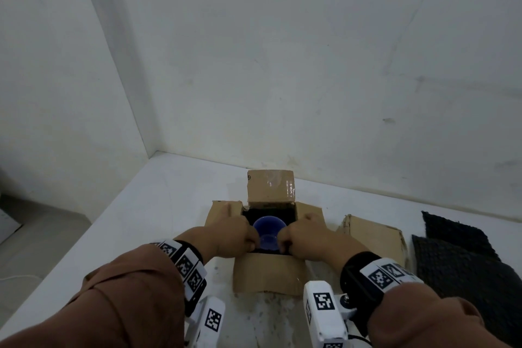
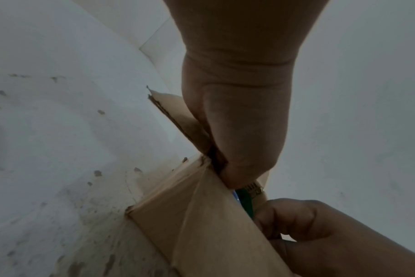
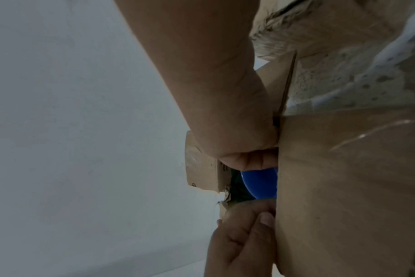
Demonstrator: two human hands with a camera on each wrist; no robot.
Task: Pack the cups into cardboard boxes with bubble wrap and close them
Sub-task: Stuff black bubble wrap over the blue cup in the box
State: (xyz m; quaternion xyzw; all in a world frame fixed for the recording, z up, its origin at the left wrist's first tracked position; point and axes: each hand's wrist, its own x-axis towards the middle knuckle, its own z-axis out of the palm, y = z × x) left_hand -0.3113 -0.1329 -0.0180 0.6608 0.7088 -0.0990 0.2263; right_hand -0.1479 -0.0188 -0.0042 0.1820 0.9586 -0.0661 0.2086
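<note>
Two brown sleeves fill the bottom of the head view, each wrist wearing a band of black-and-white markers. Past them the left hand [image 1: 236, 237] and right hand [image 1: 300, 239] meet at the near rim of an open cardboard box [image 1: 268, 274] in the lower middle of the frame. Both hands have their fingers [image 3: 251, 160] curled down over that rim, gripping the edge where the near flap folds out toward the person; the left wrist view shows the left fingers [image 2: 244, 131] tucked into the box corner. Between the hands, inside the box on dark lining, sits a blue cup [image 1: 269, 232]. The side flaps lie spread flat and the far flap stands upright. Right of the box a loose piece of cardboard [image 1: 372, 237] lies on the white counter [image 1: 158, 206], and beyond that, at the right edge, sheets of dark bubble wrap [image 1: 457, 263]. White walls rise behind.
</note>
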